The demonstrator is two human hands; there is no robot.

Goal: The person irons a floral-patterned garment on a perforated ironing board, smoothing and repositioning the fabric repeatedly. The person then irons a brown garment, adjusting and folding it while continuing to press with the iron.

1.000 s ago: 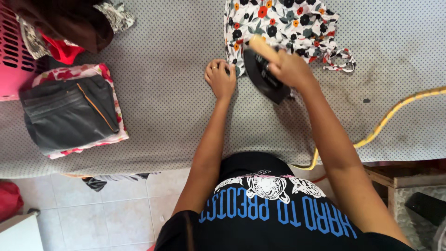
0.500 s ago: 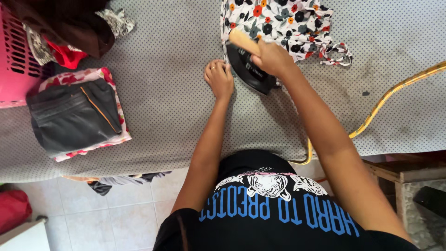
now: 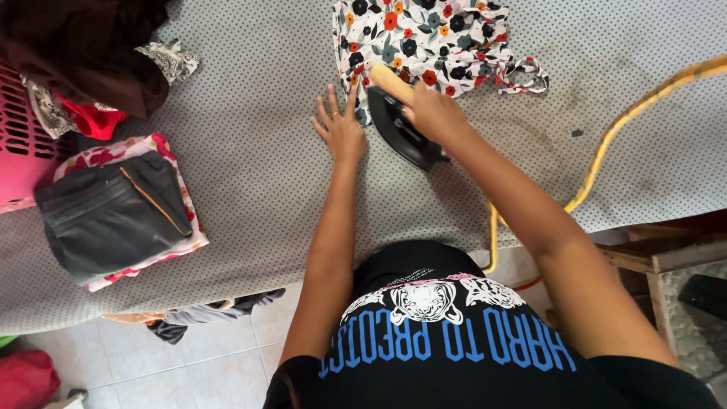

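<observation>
Head view: right hand (image 3: 433, 112) clamps the wooden handle of a black iron (image 3: 401, 130) on the floral white garment (image 3: 432, 42); left hand (image 3: 339, 127) lies flat, fingers spread, on the dotted grey ironing surface (image 3: 250, 167).

A folded dark garment (image 3: 110, 220) lies on a red floral cloth (image 3: 163, 151) at the worktop's (image 3: 250, 189) left. Above it, a brown garment (image 3: 83, 45) and red cloth (image 3: 95, 120) spill from a pink laundry basket (image 3: 19, 144). White floor tiles (image 3: 189, 363) show below.

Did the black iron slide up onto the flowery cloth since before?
Yes. The iron has slid forward onto the flowery cloth, away from the table's near edge; the right hand grips its handle.
</observation>
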